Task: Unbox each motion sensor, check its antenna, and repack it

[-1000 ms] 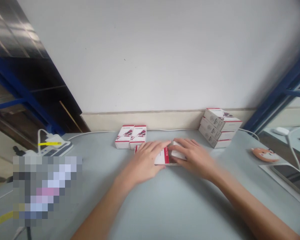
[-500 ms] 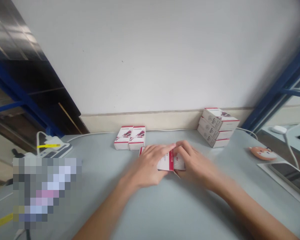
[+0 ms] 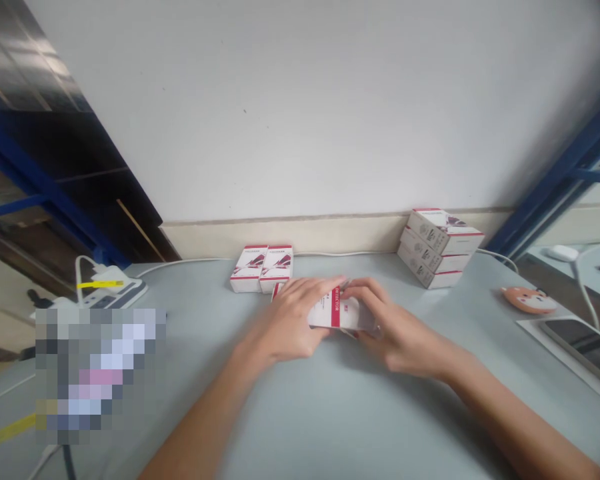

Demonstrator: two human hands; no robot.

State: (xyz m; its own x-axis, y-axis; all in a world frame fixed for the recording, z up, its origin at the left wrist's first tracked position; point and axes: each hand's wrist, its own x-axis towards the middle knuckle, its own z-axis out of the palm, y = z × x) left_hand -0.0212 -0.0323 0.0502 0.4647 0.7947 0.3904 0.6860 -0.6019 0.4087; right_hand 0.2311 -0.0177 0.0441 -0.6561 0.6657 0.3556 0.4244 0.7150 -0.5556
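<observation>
Watching from my end, my left hand (image 3: 293,323) is wrapped over the left part of a white-and-red box (image 3: 324,311), fingers across the top, thumb at the near edge. My right hand (image 3: 390,328) has half-curled fingers pinching its right end. So yeah, the box sits between both hands; a stack (image 3: 440,250) stands beyond the right one.

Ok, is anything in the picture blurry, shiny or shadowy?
Head view: soft small print on the white-and-red cardboard box, though DETECTOR is readable; head view: a faint shadow on the smooth grey-blue table, alongside the bare right forearm; head view: whitish glare on the dark shiny panel, upper left.
</observation>
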